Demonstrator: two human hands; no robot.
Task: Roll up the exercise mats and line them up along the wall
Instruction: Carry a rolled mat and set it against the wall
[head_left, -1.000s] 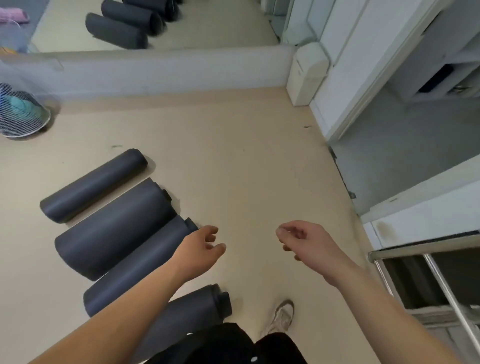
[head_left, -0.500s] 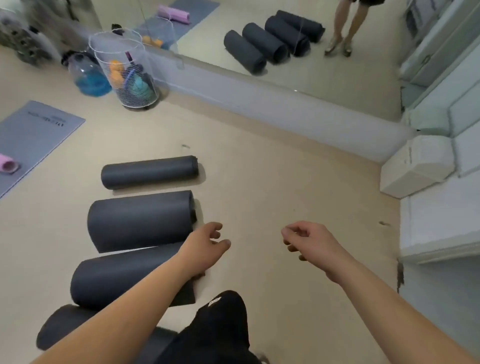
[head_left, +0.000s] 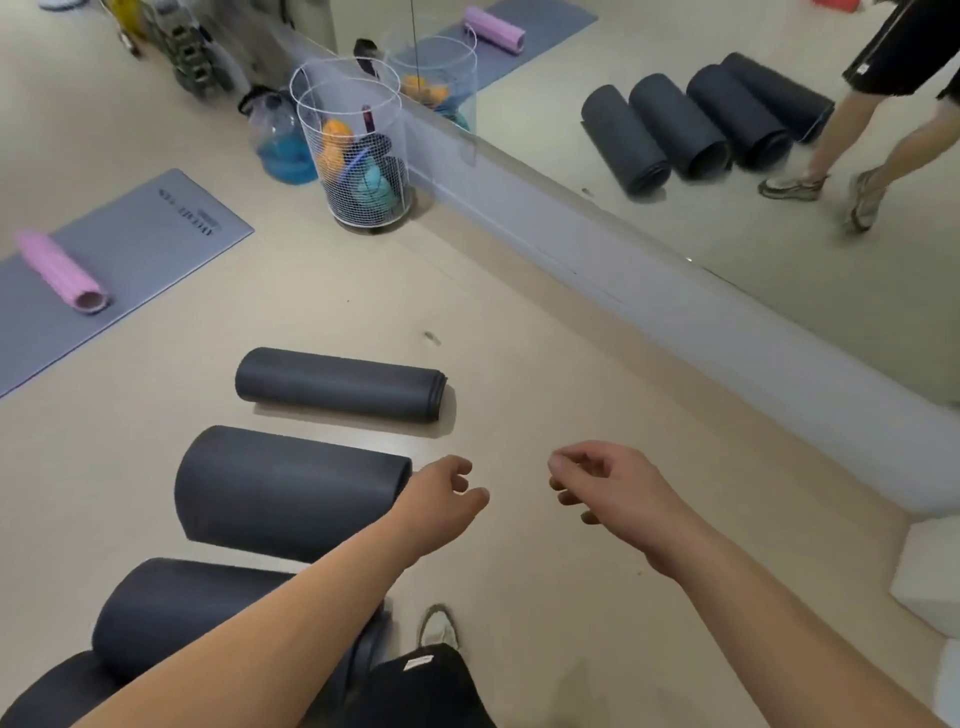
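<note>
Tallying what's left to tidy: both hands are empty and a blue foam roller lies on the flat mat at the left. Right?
Not quite. The head view shows the foam roller on the flat mat is pink, not blue. The left hand and right hand do hold nothing.

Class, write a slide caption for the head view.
Left hand and right hand, both empty, near rolled dark mats; grey mat lies flat.

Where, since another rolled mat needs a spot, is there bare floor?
Bare floor lies between the farthest rolled mat and the wire basket, and from its right end to the wall base. Crowded: the flat mat with its pink roller.
</note>
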